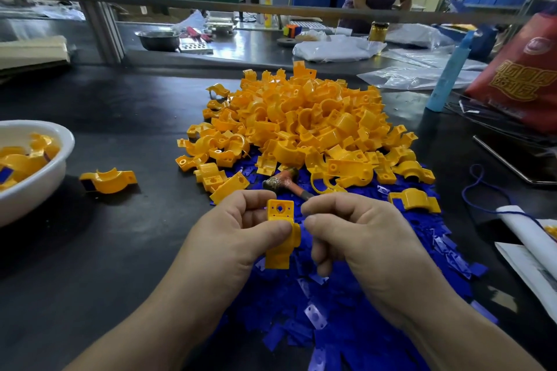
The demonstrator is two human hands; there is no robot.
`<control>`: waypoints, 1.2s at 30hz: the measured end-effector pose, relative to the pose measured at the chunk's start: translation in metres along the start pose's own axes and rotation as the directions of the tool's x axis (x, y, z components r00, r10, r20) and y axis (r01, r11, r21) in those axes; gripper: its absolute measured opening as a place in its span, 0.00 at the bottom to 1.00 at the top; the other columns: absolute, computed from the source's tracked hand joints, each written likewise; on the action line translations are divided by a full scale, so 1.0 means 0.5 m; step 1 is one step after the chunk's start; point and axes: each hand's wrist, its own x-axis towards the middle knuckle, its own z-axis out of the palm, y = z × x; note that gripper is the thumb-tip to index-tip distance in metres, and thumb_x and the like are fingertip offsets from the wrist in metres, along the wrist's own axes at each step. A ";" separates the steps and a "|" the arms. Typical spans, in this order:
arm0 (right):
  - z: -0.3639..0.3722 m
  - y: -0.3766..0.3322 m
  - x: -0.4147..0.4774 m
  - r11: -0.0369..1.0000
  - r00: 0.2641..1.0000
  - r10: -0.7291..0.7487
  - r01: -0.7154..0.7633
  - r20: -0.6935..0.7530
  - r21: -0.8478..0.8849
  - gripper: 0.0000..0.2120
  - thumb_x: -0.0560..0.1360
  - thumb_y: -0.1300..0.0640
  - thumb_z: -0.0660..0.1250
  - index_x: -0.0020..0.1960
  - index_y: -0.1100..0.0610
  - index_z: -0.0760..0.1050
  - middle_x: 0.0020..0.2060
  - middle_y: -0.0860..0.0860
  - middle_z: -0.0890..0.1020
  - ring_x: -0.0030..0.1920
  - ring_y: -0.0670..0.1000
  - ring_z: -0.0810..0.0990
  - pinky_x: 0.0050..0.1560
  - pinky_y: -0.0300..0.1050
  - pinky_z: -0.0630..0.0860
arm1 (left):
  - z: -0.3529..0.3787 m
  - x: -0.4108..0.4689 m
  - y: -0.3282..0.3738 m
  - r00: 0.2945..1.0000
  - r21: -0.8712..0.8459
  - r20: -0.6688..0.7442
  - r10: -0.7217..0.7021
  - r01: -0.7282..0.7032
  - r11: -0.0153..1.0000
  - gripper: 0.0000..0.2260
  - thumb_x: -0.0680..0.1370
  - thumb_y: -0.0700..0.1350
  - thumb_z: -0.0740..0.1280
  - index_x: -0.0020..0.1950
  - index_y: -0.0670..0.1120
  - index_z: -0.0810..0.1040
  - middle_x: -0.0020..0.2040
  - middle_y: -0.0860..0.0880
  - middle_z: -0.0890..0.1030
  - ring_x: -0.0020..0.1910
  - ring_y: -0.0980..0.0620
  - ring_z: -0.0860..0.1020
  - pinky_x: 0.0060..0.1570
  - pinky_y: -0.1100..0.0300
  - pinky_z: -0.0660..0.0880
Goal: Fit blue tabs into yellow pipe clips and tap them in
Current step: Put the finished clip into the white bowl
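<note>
Over the near edge of the bench [135, 250], the left hand [238, 232] pinches one yellow clip [281, 232], which stands long-way up with its holed end on top. The right hand [355, 232] is just beside it on the right, fingers curled. Nobody can tell if they hold one of the blue tabs [301, 304]. One hammer [286, 182] lies just past both hands. The pile [307, 123] and the tabs are too many to count.

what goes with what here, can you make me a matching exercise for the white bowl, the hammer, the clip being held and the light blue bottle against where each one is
Things
1 white bowl
2 hammer
3 held clip
4 light blue bottle

Places
a in the left hand
b right of the clip pile
c far left, holding clips
d at the pile's near edge, among blue tabs

Pairs: 1-c, 2-d, 3-a, 4-b
</note>
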 end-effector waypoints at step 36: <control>0.019 0.000 -0.005 0.993 0.994 -0.113 0.113 0.008 0.017 0.07 0.68 0.52 0.70 0.45 0.45 0.81 0.41 0.46 0.83 0.44 0.46 0.82 0.40 0.36 0.78 | 0.028 -0.022 -0.003 1.000 -0.010 0.000 0.021 -0.021 1.000 0.13 0.67 0.56 0.67 0.49 0.60 0.83 0.47 0.50 0.86 0.47 0.50 0.84 0.46 0.53 0.80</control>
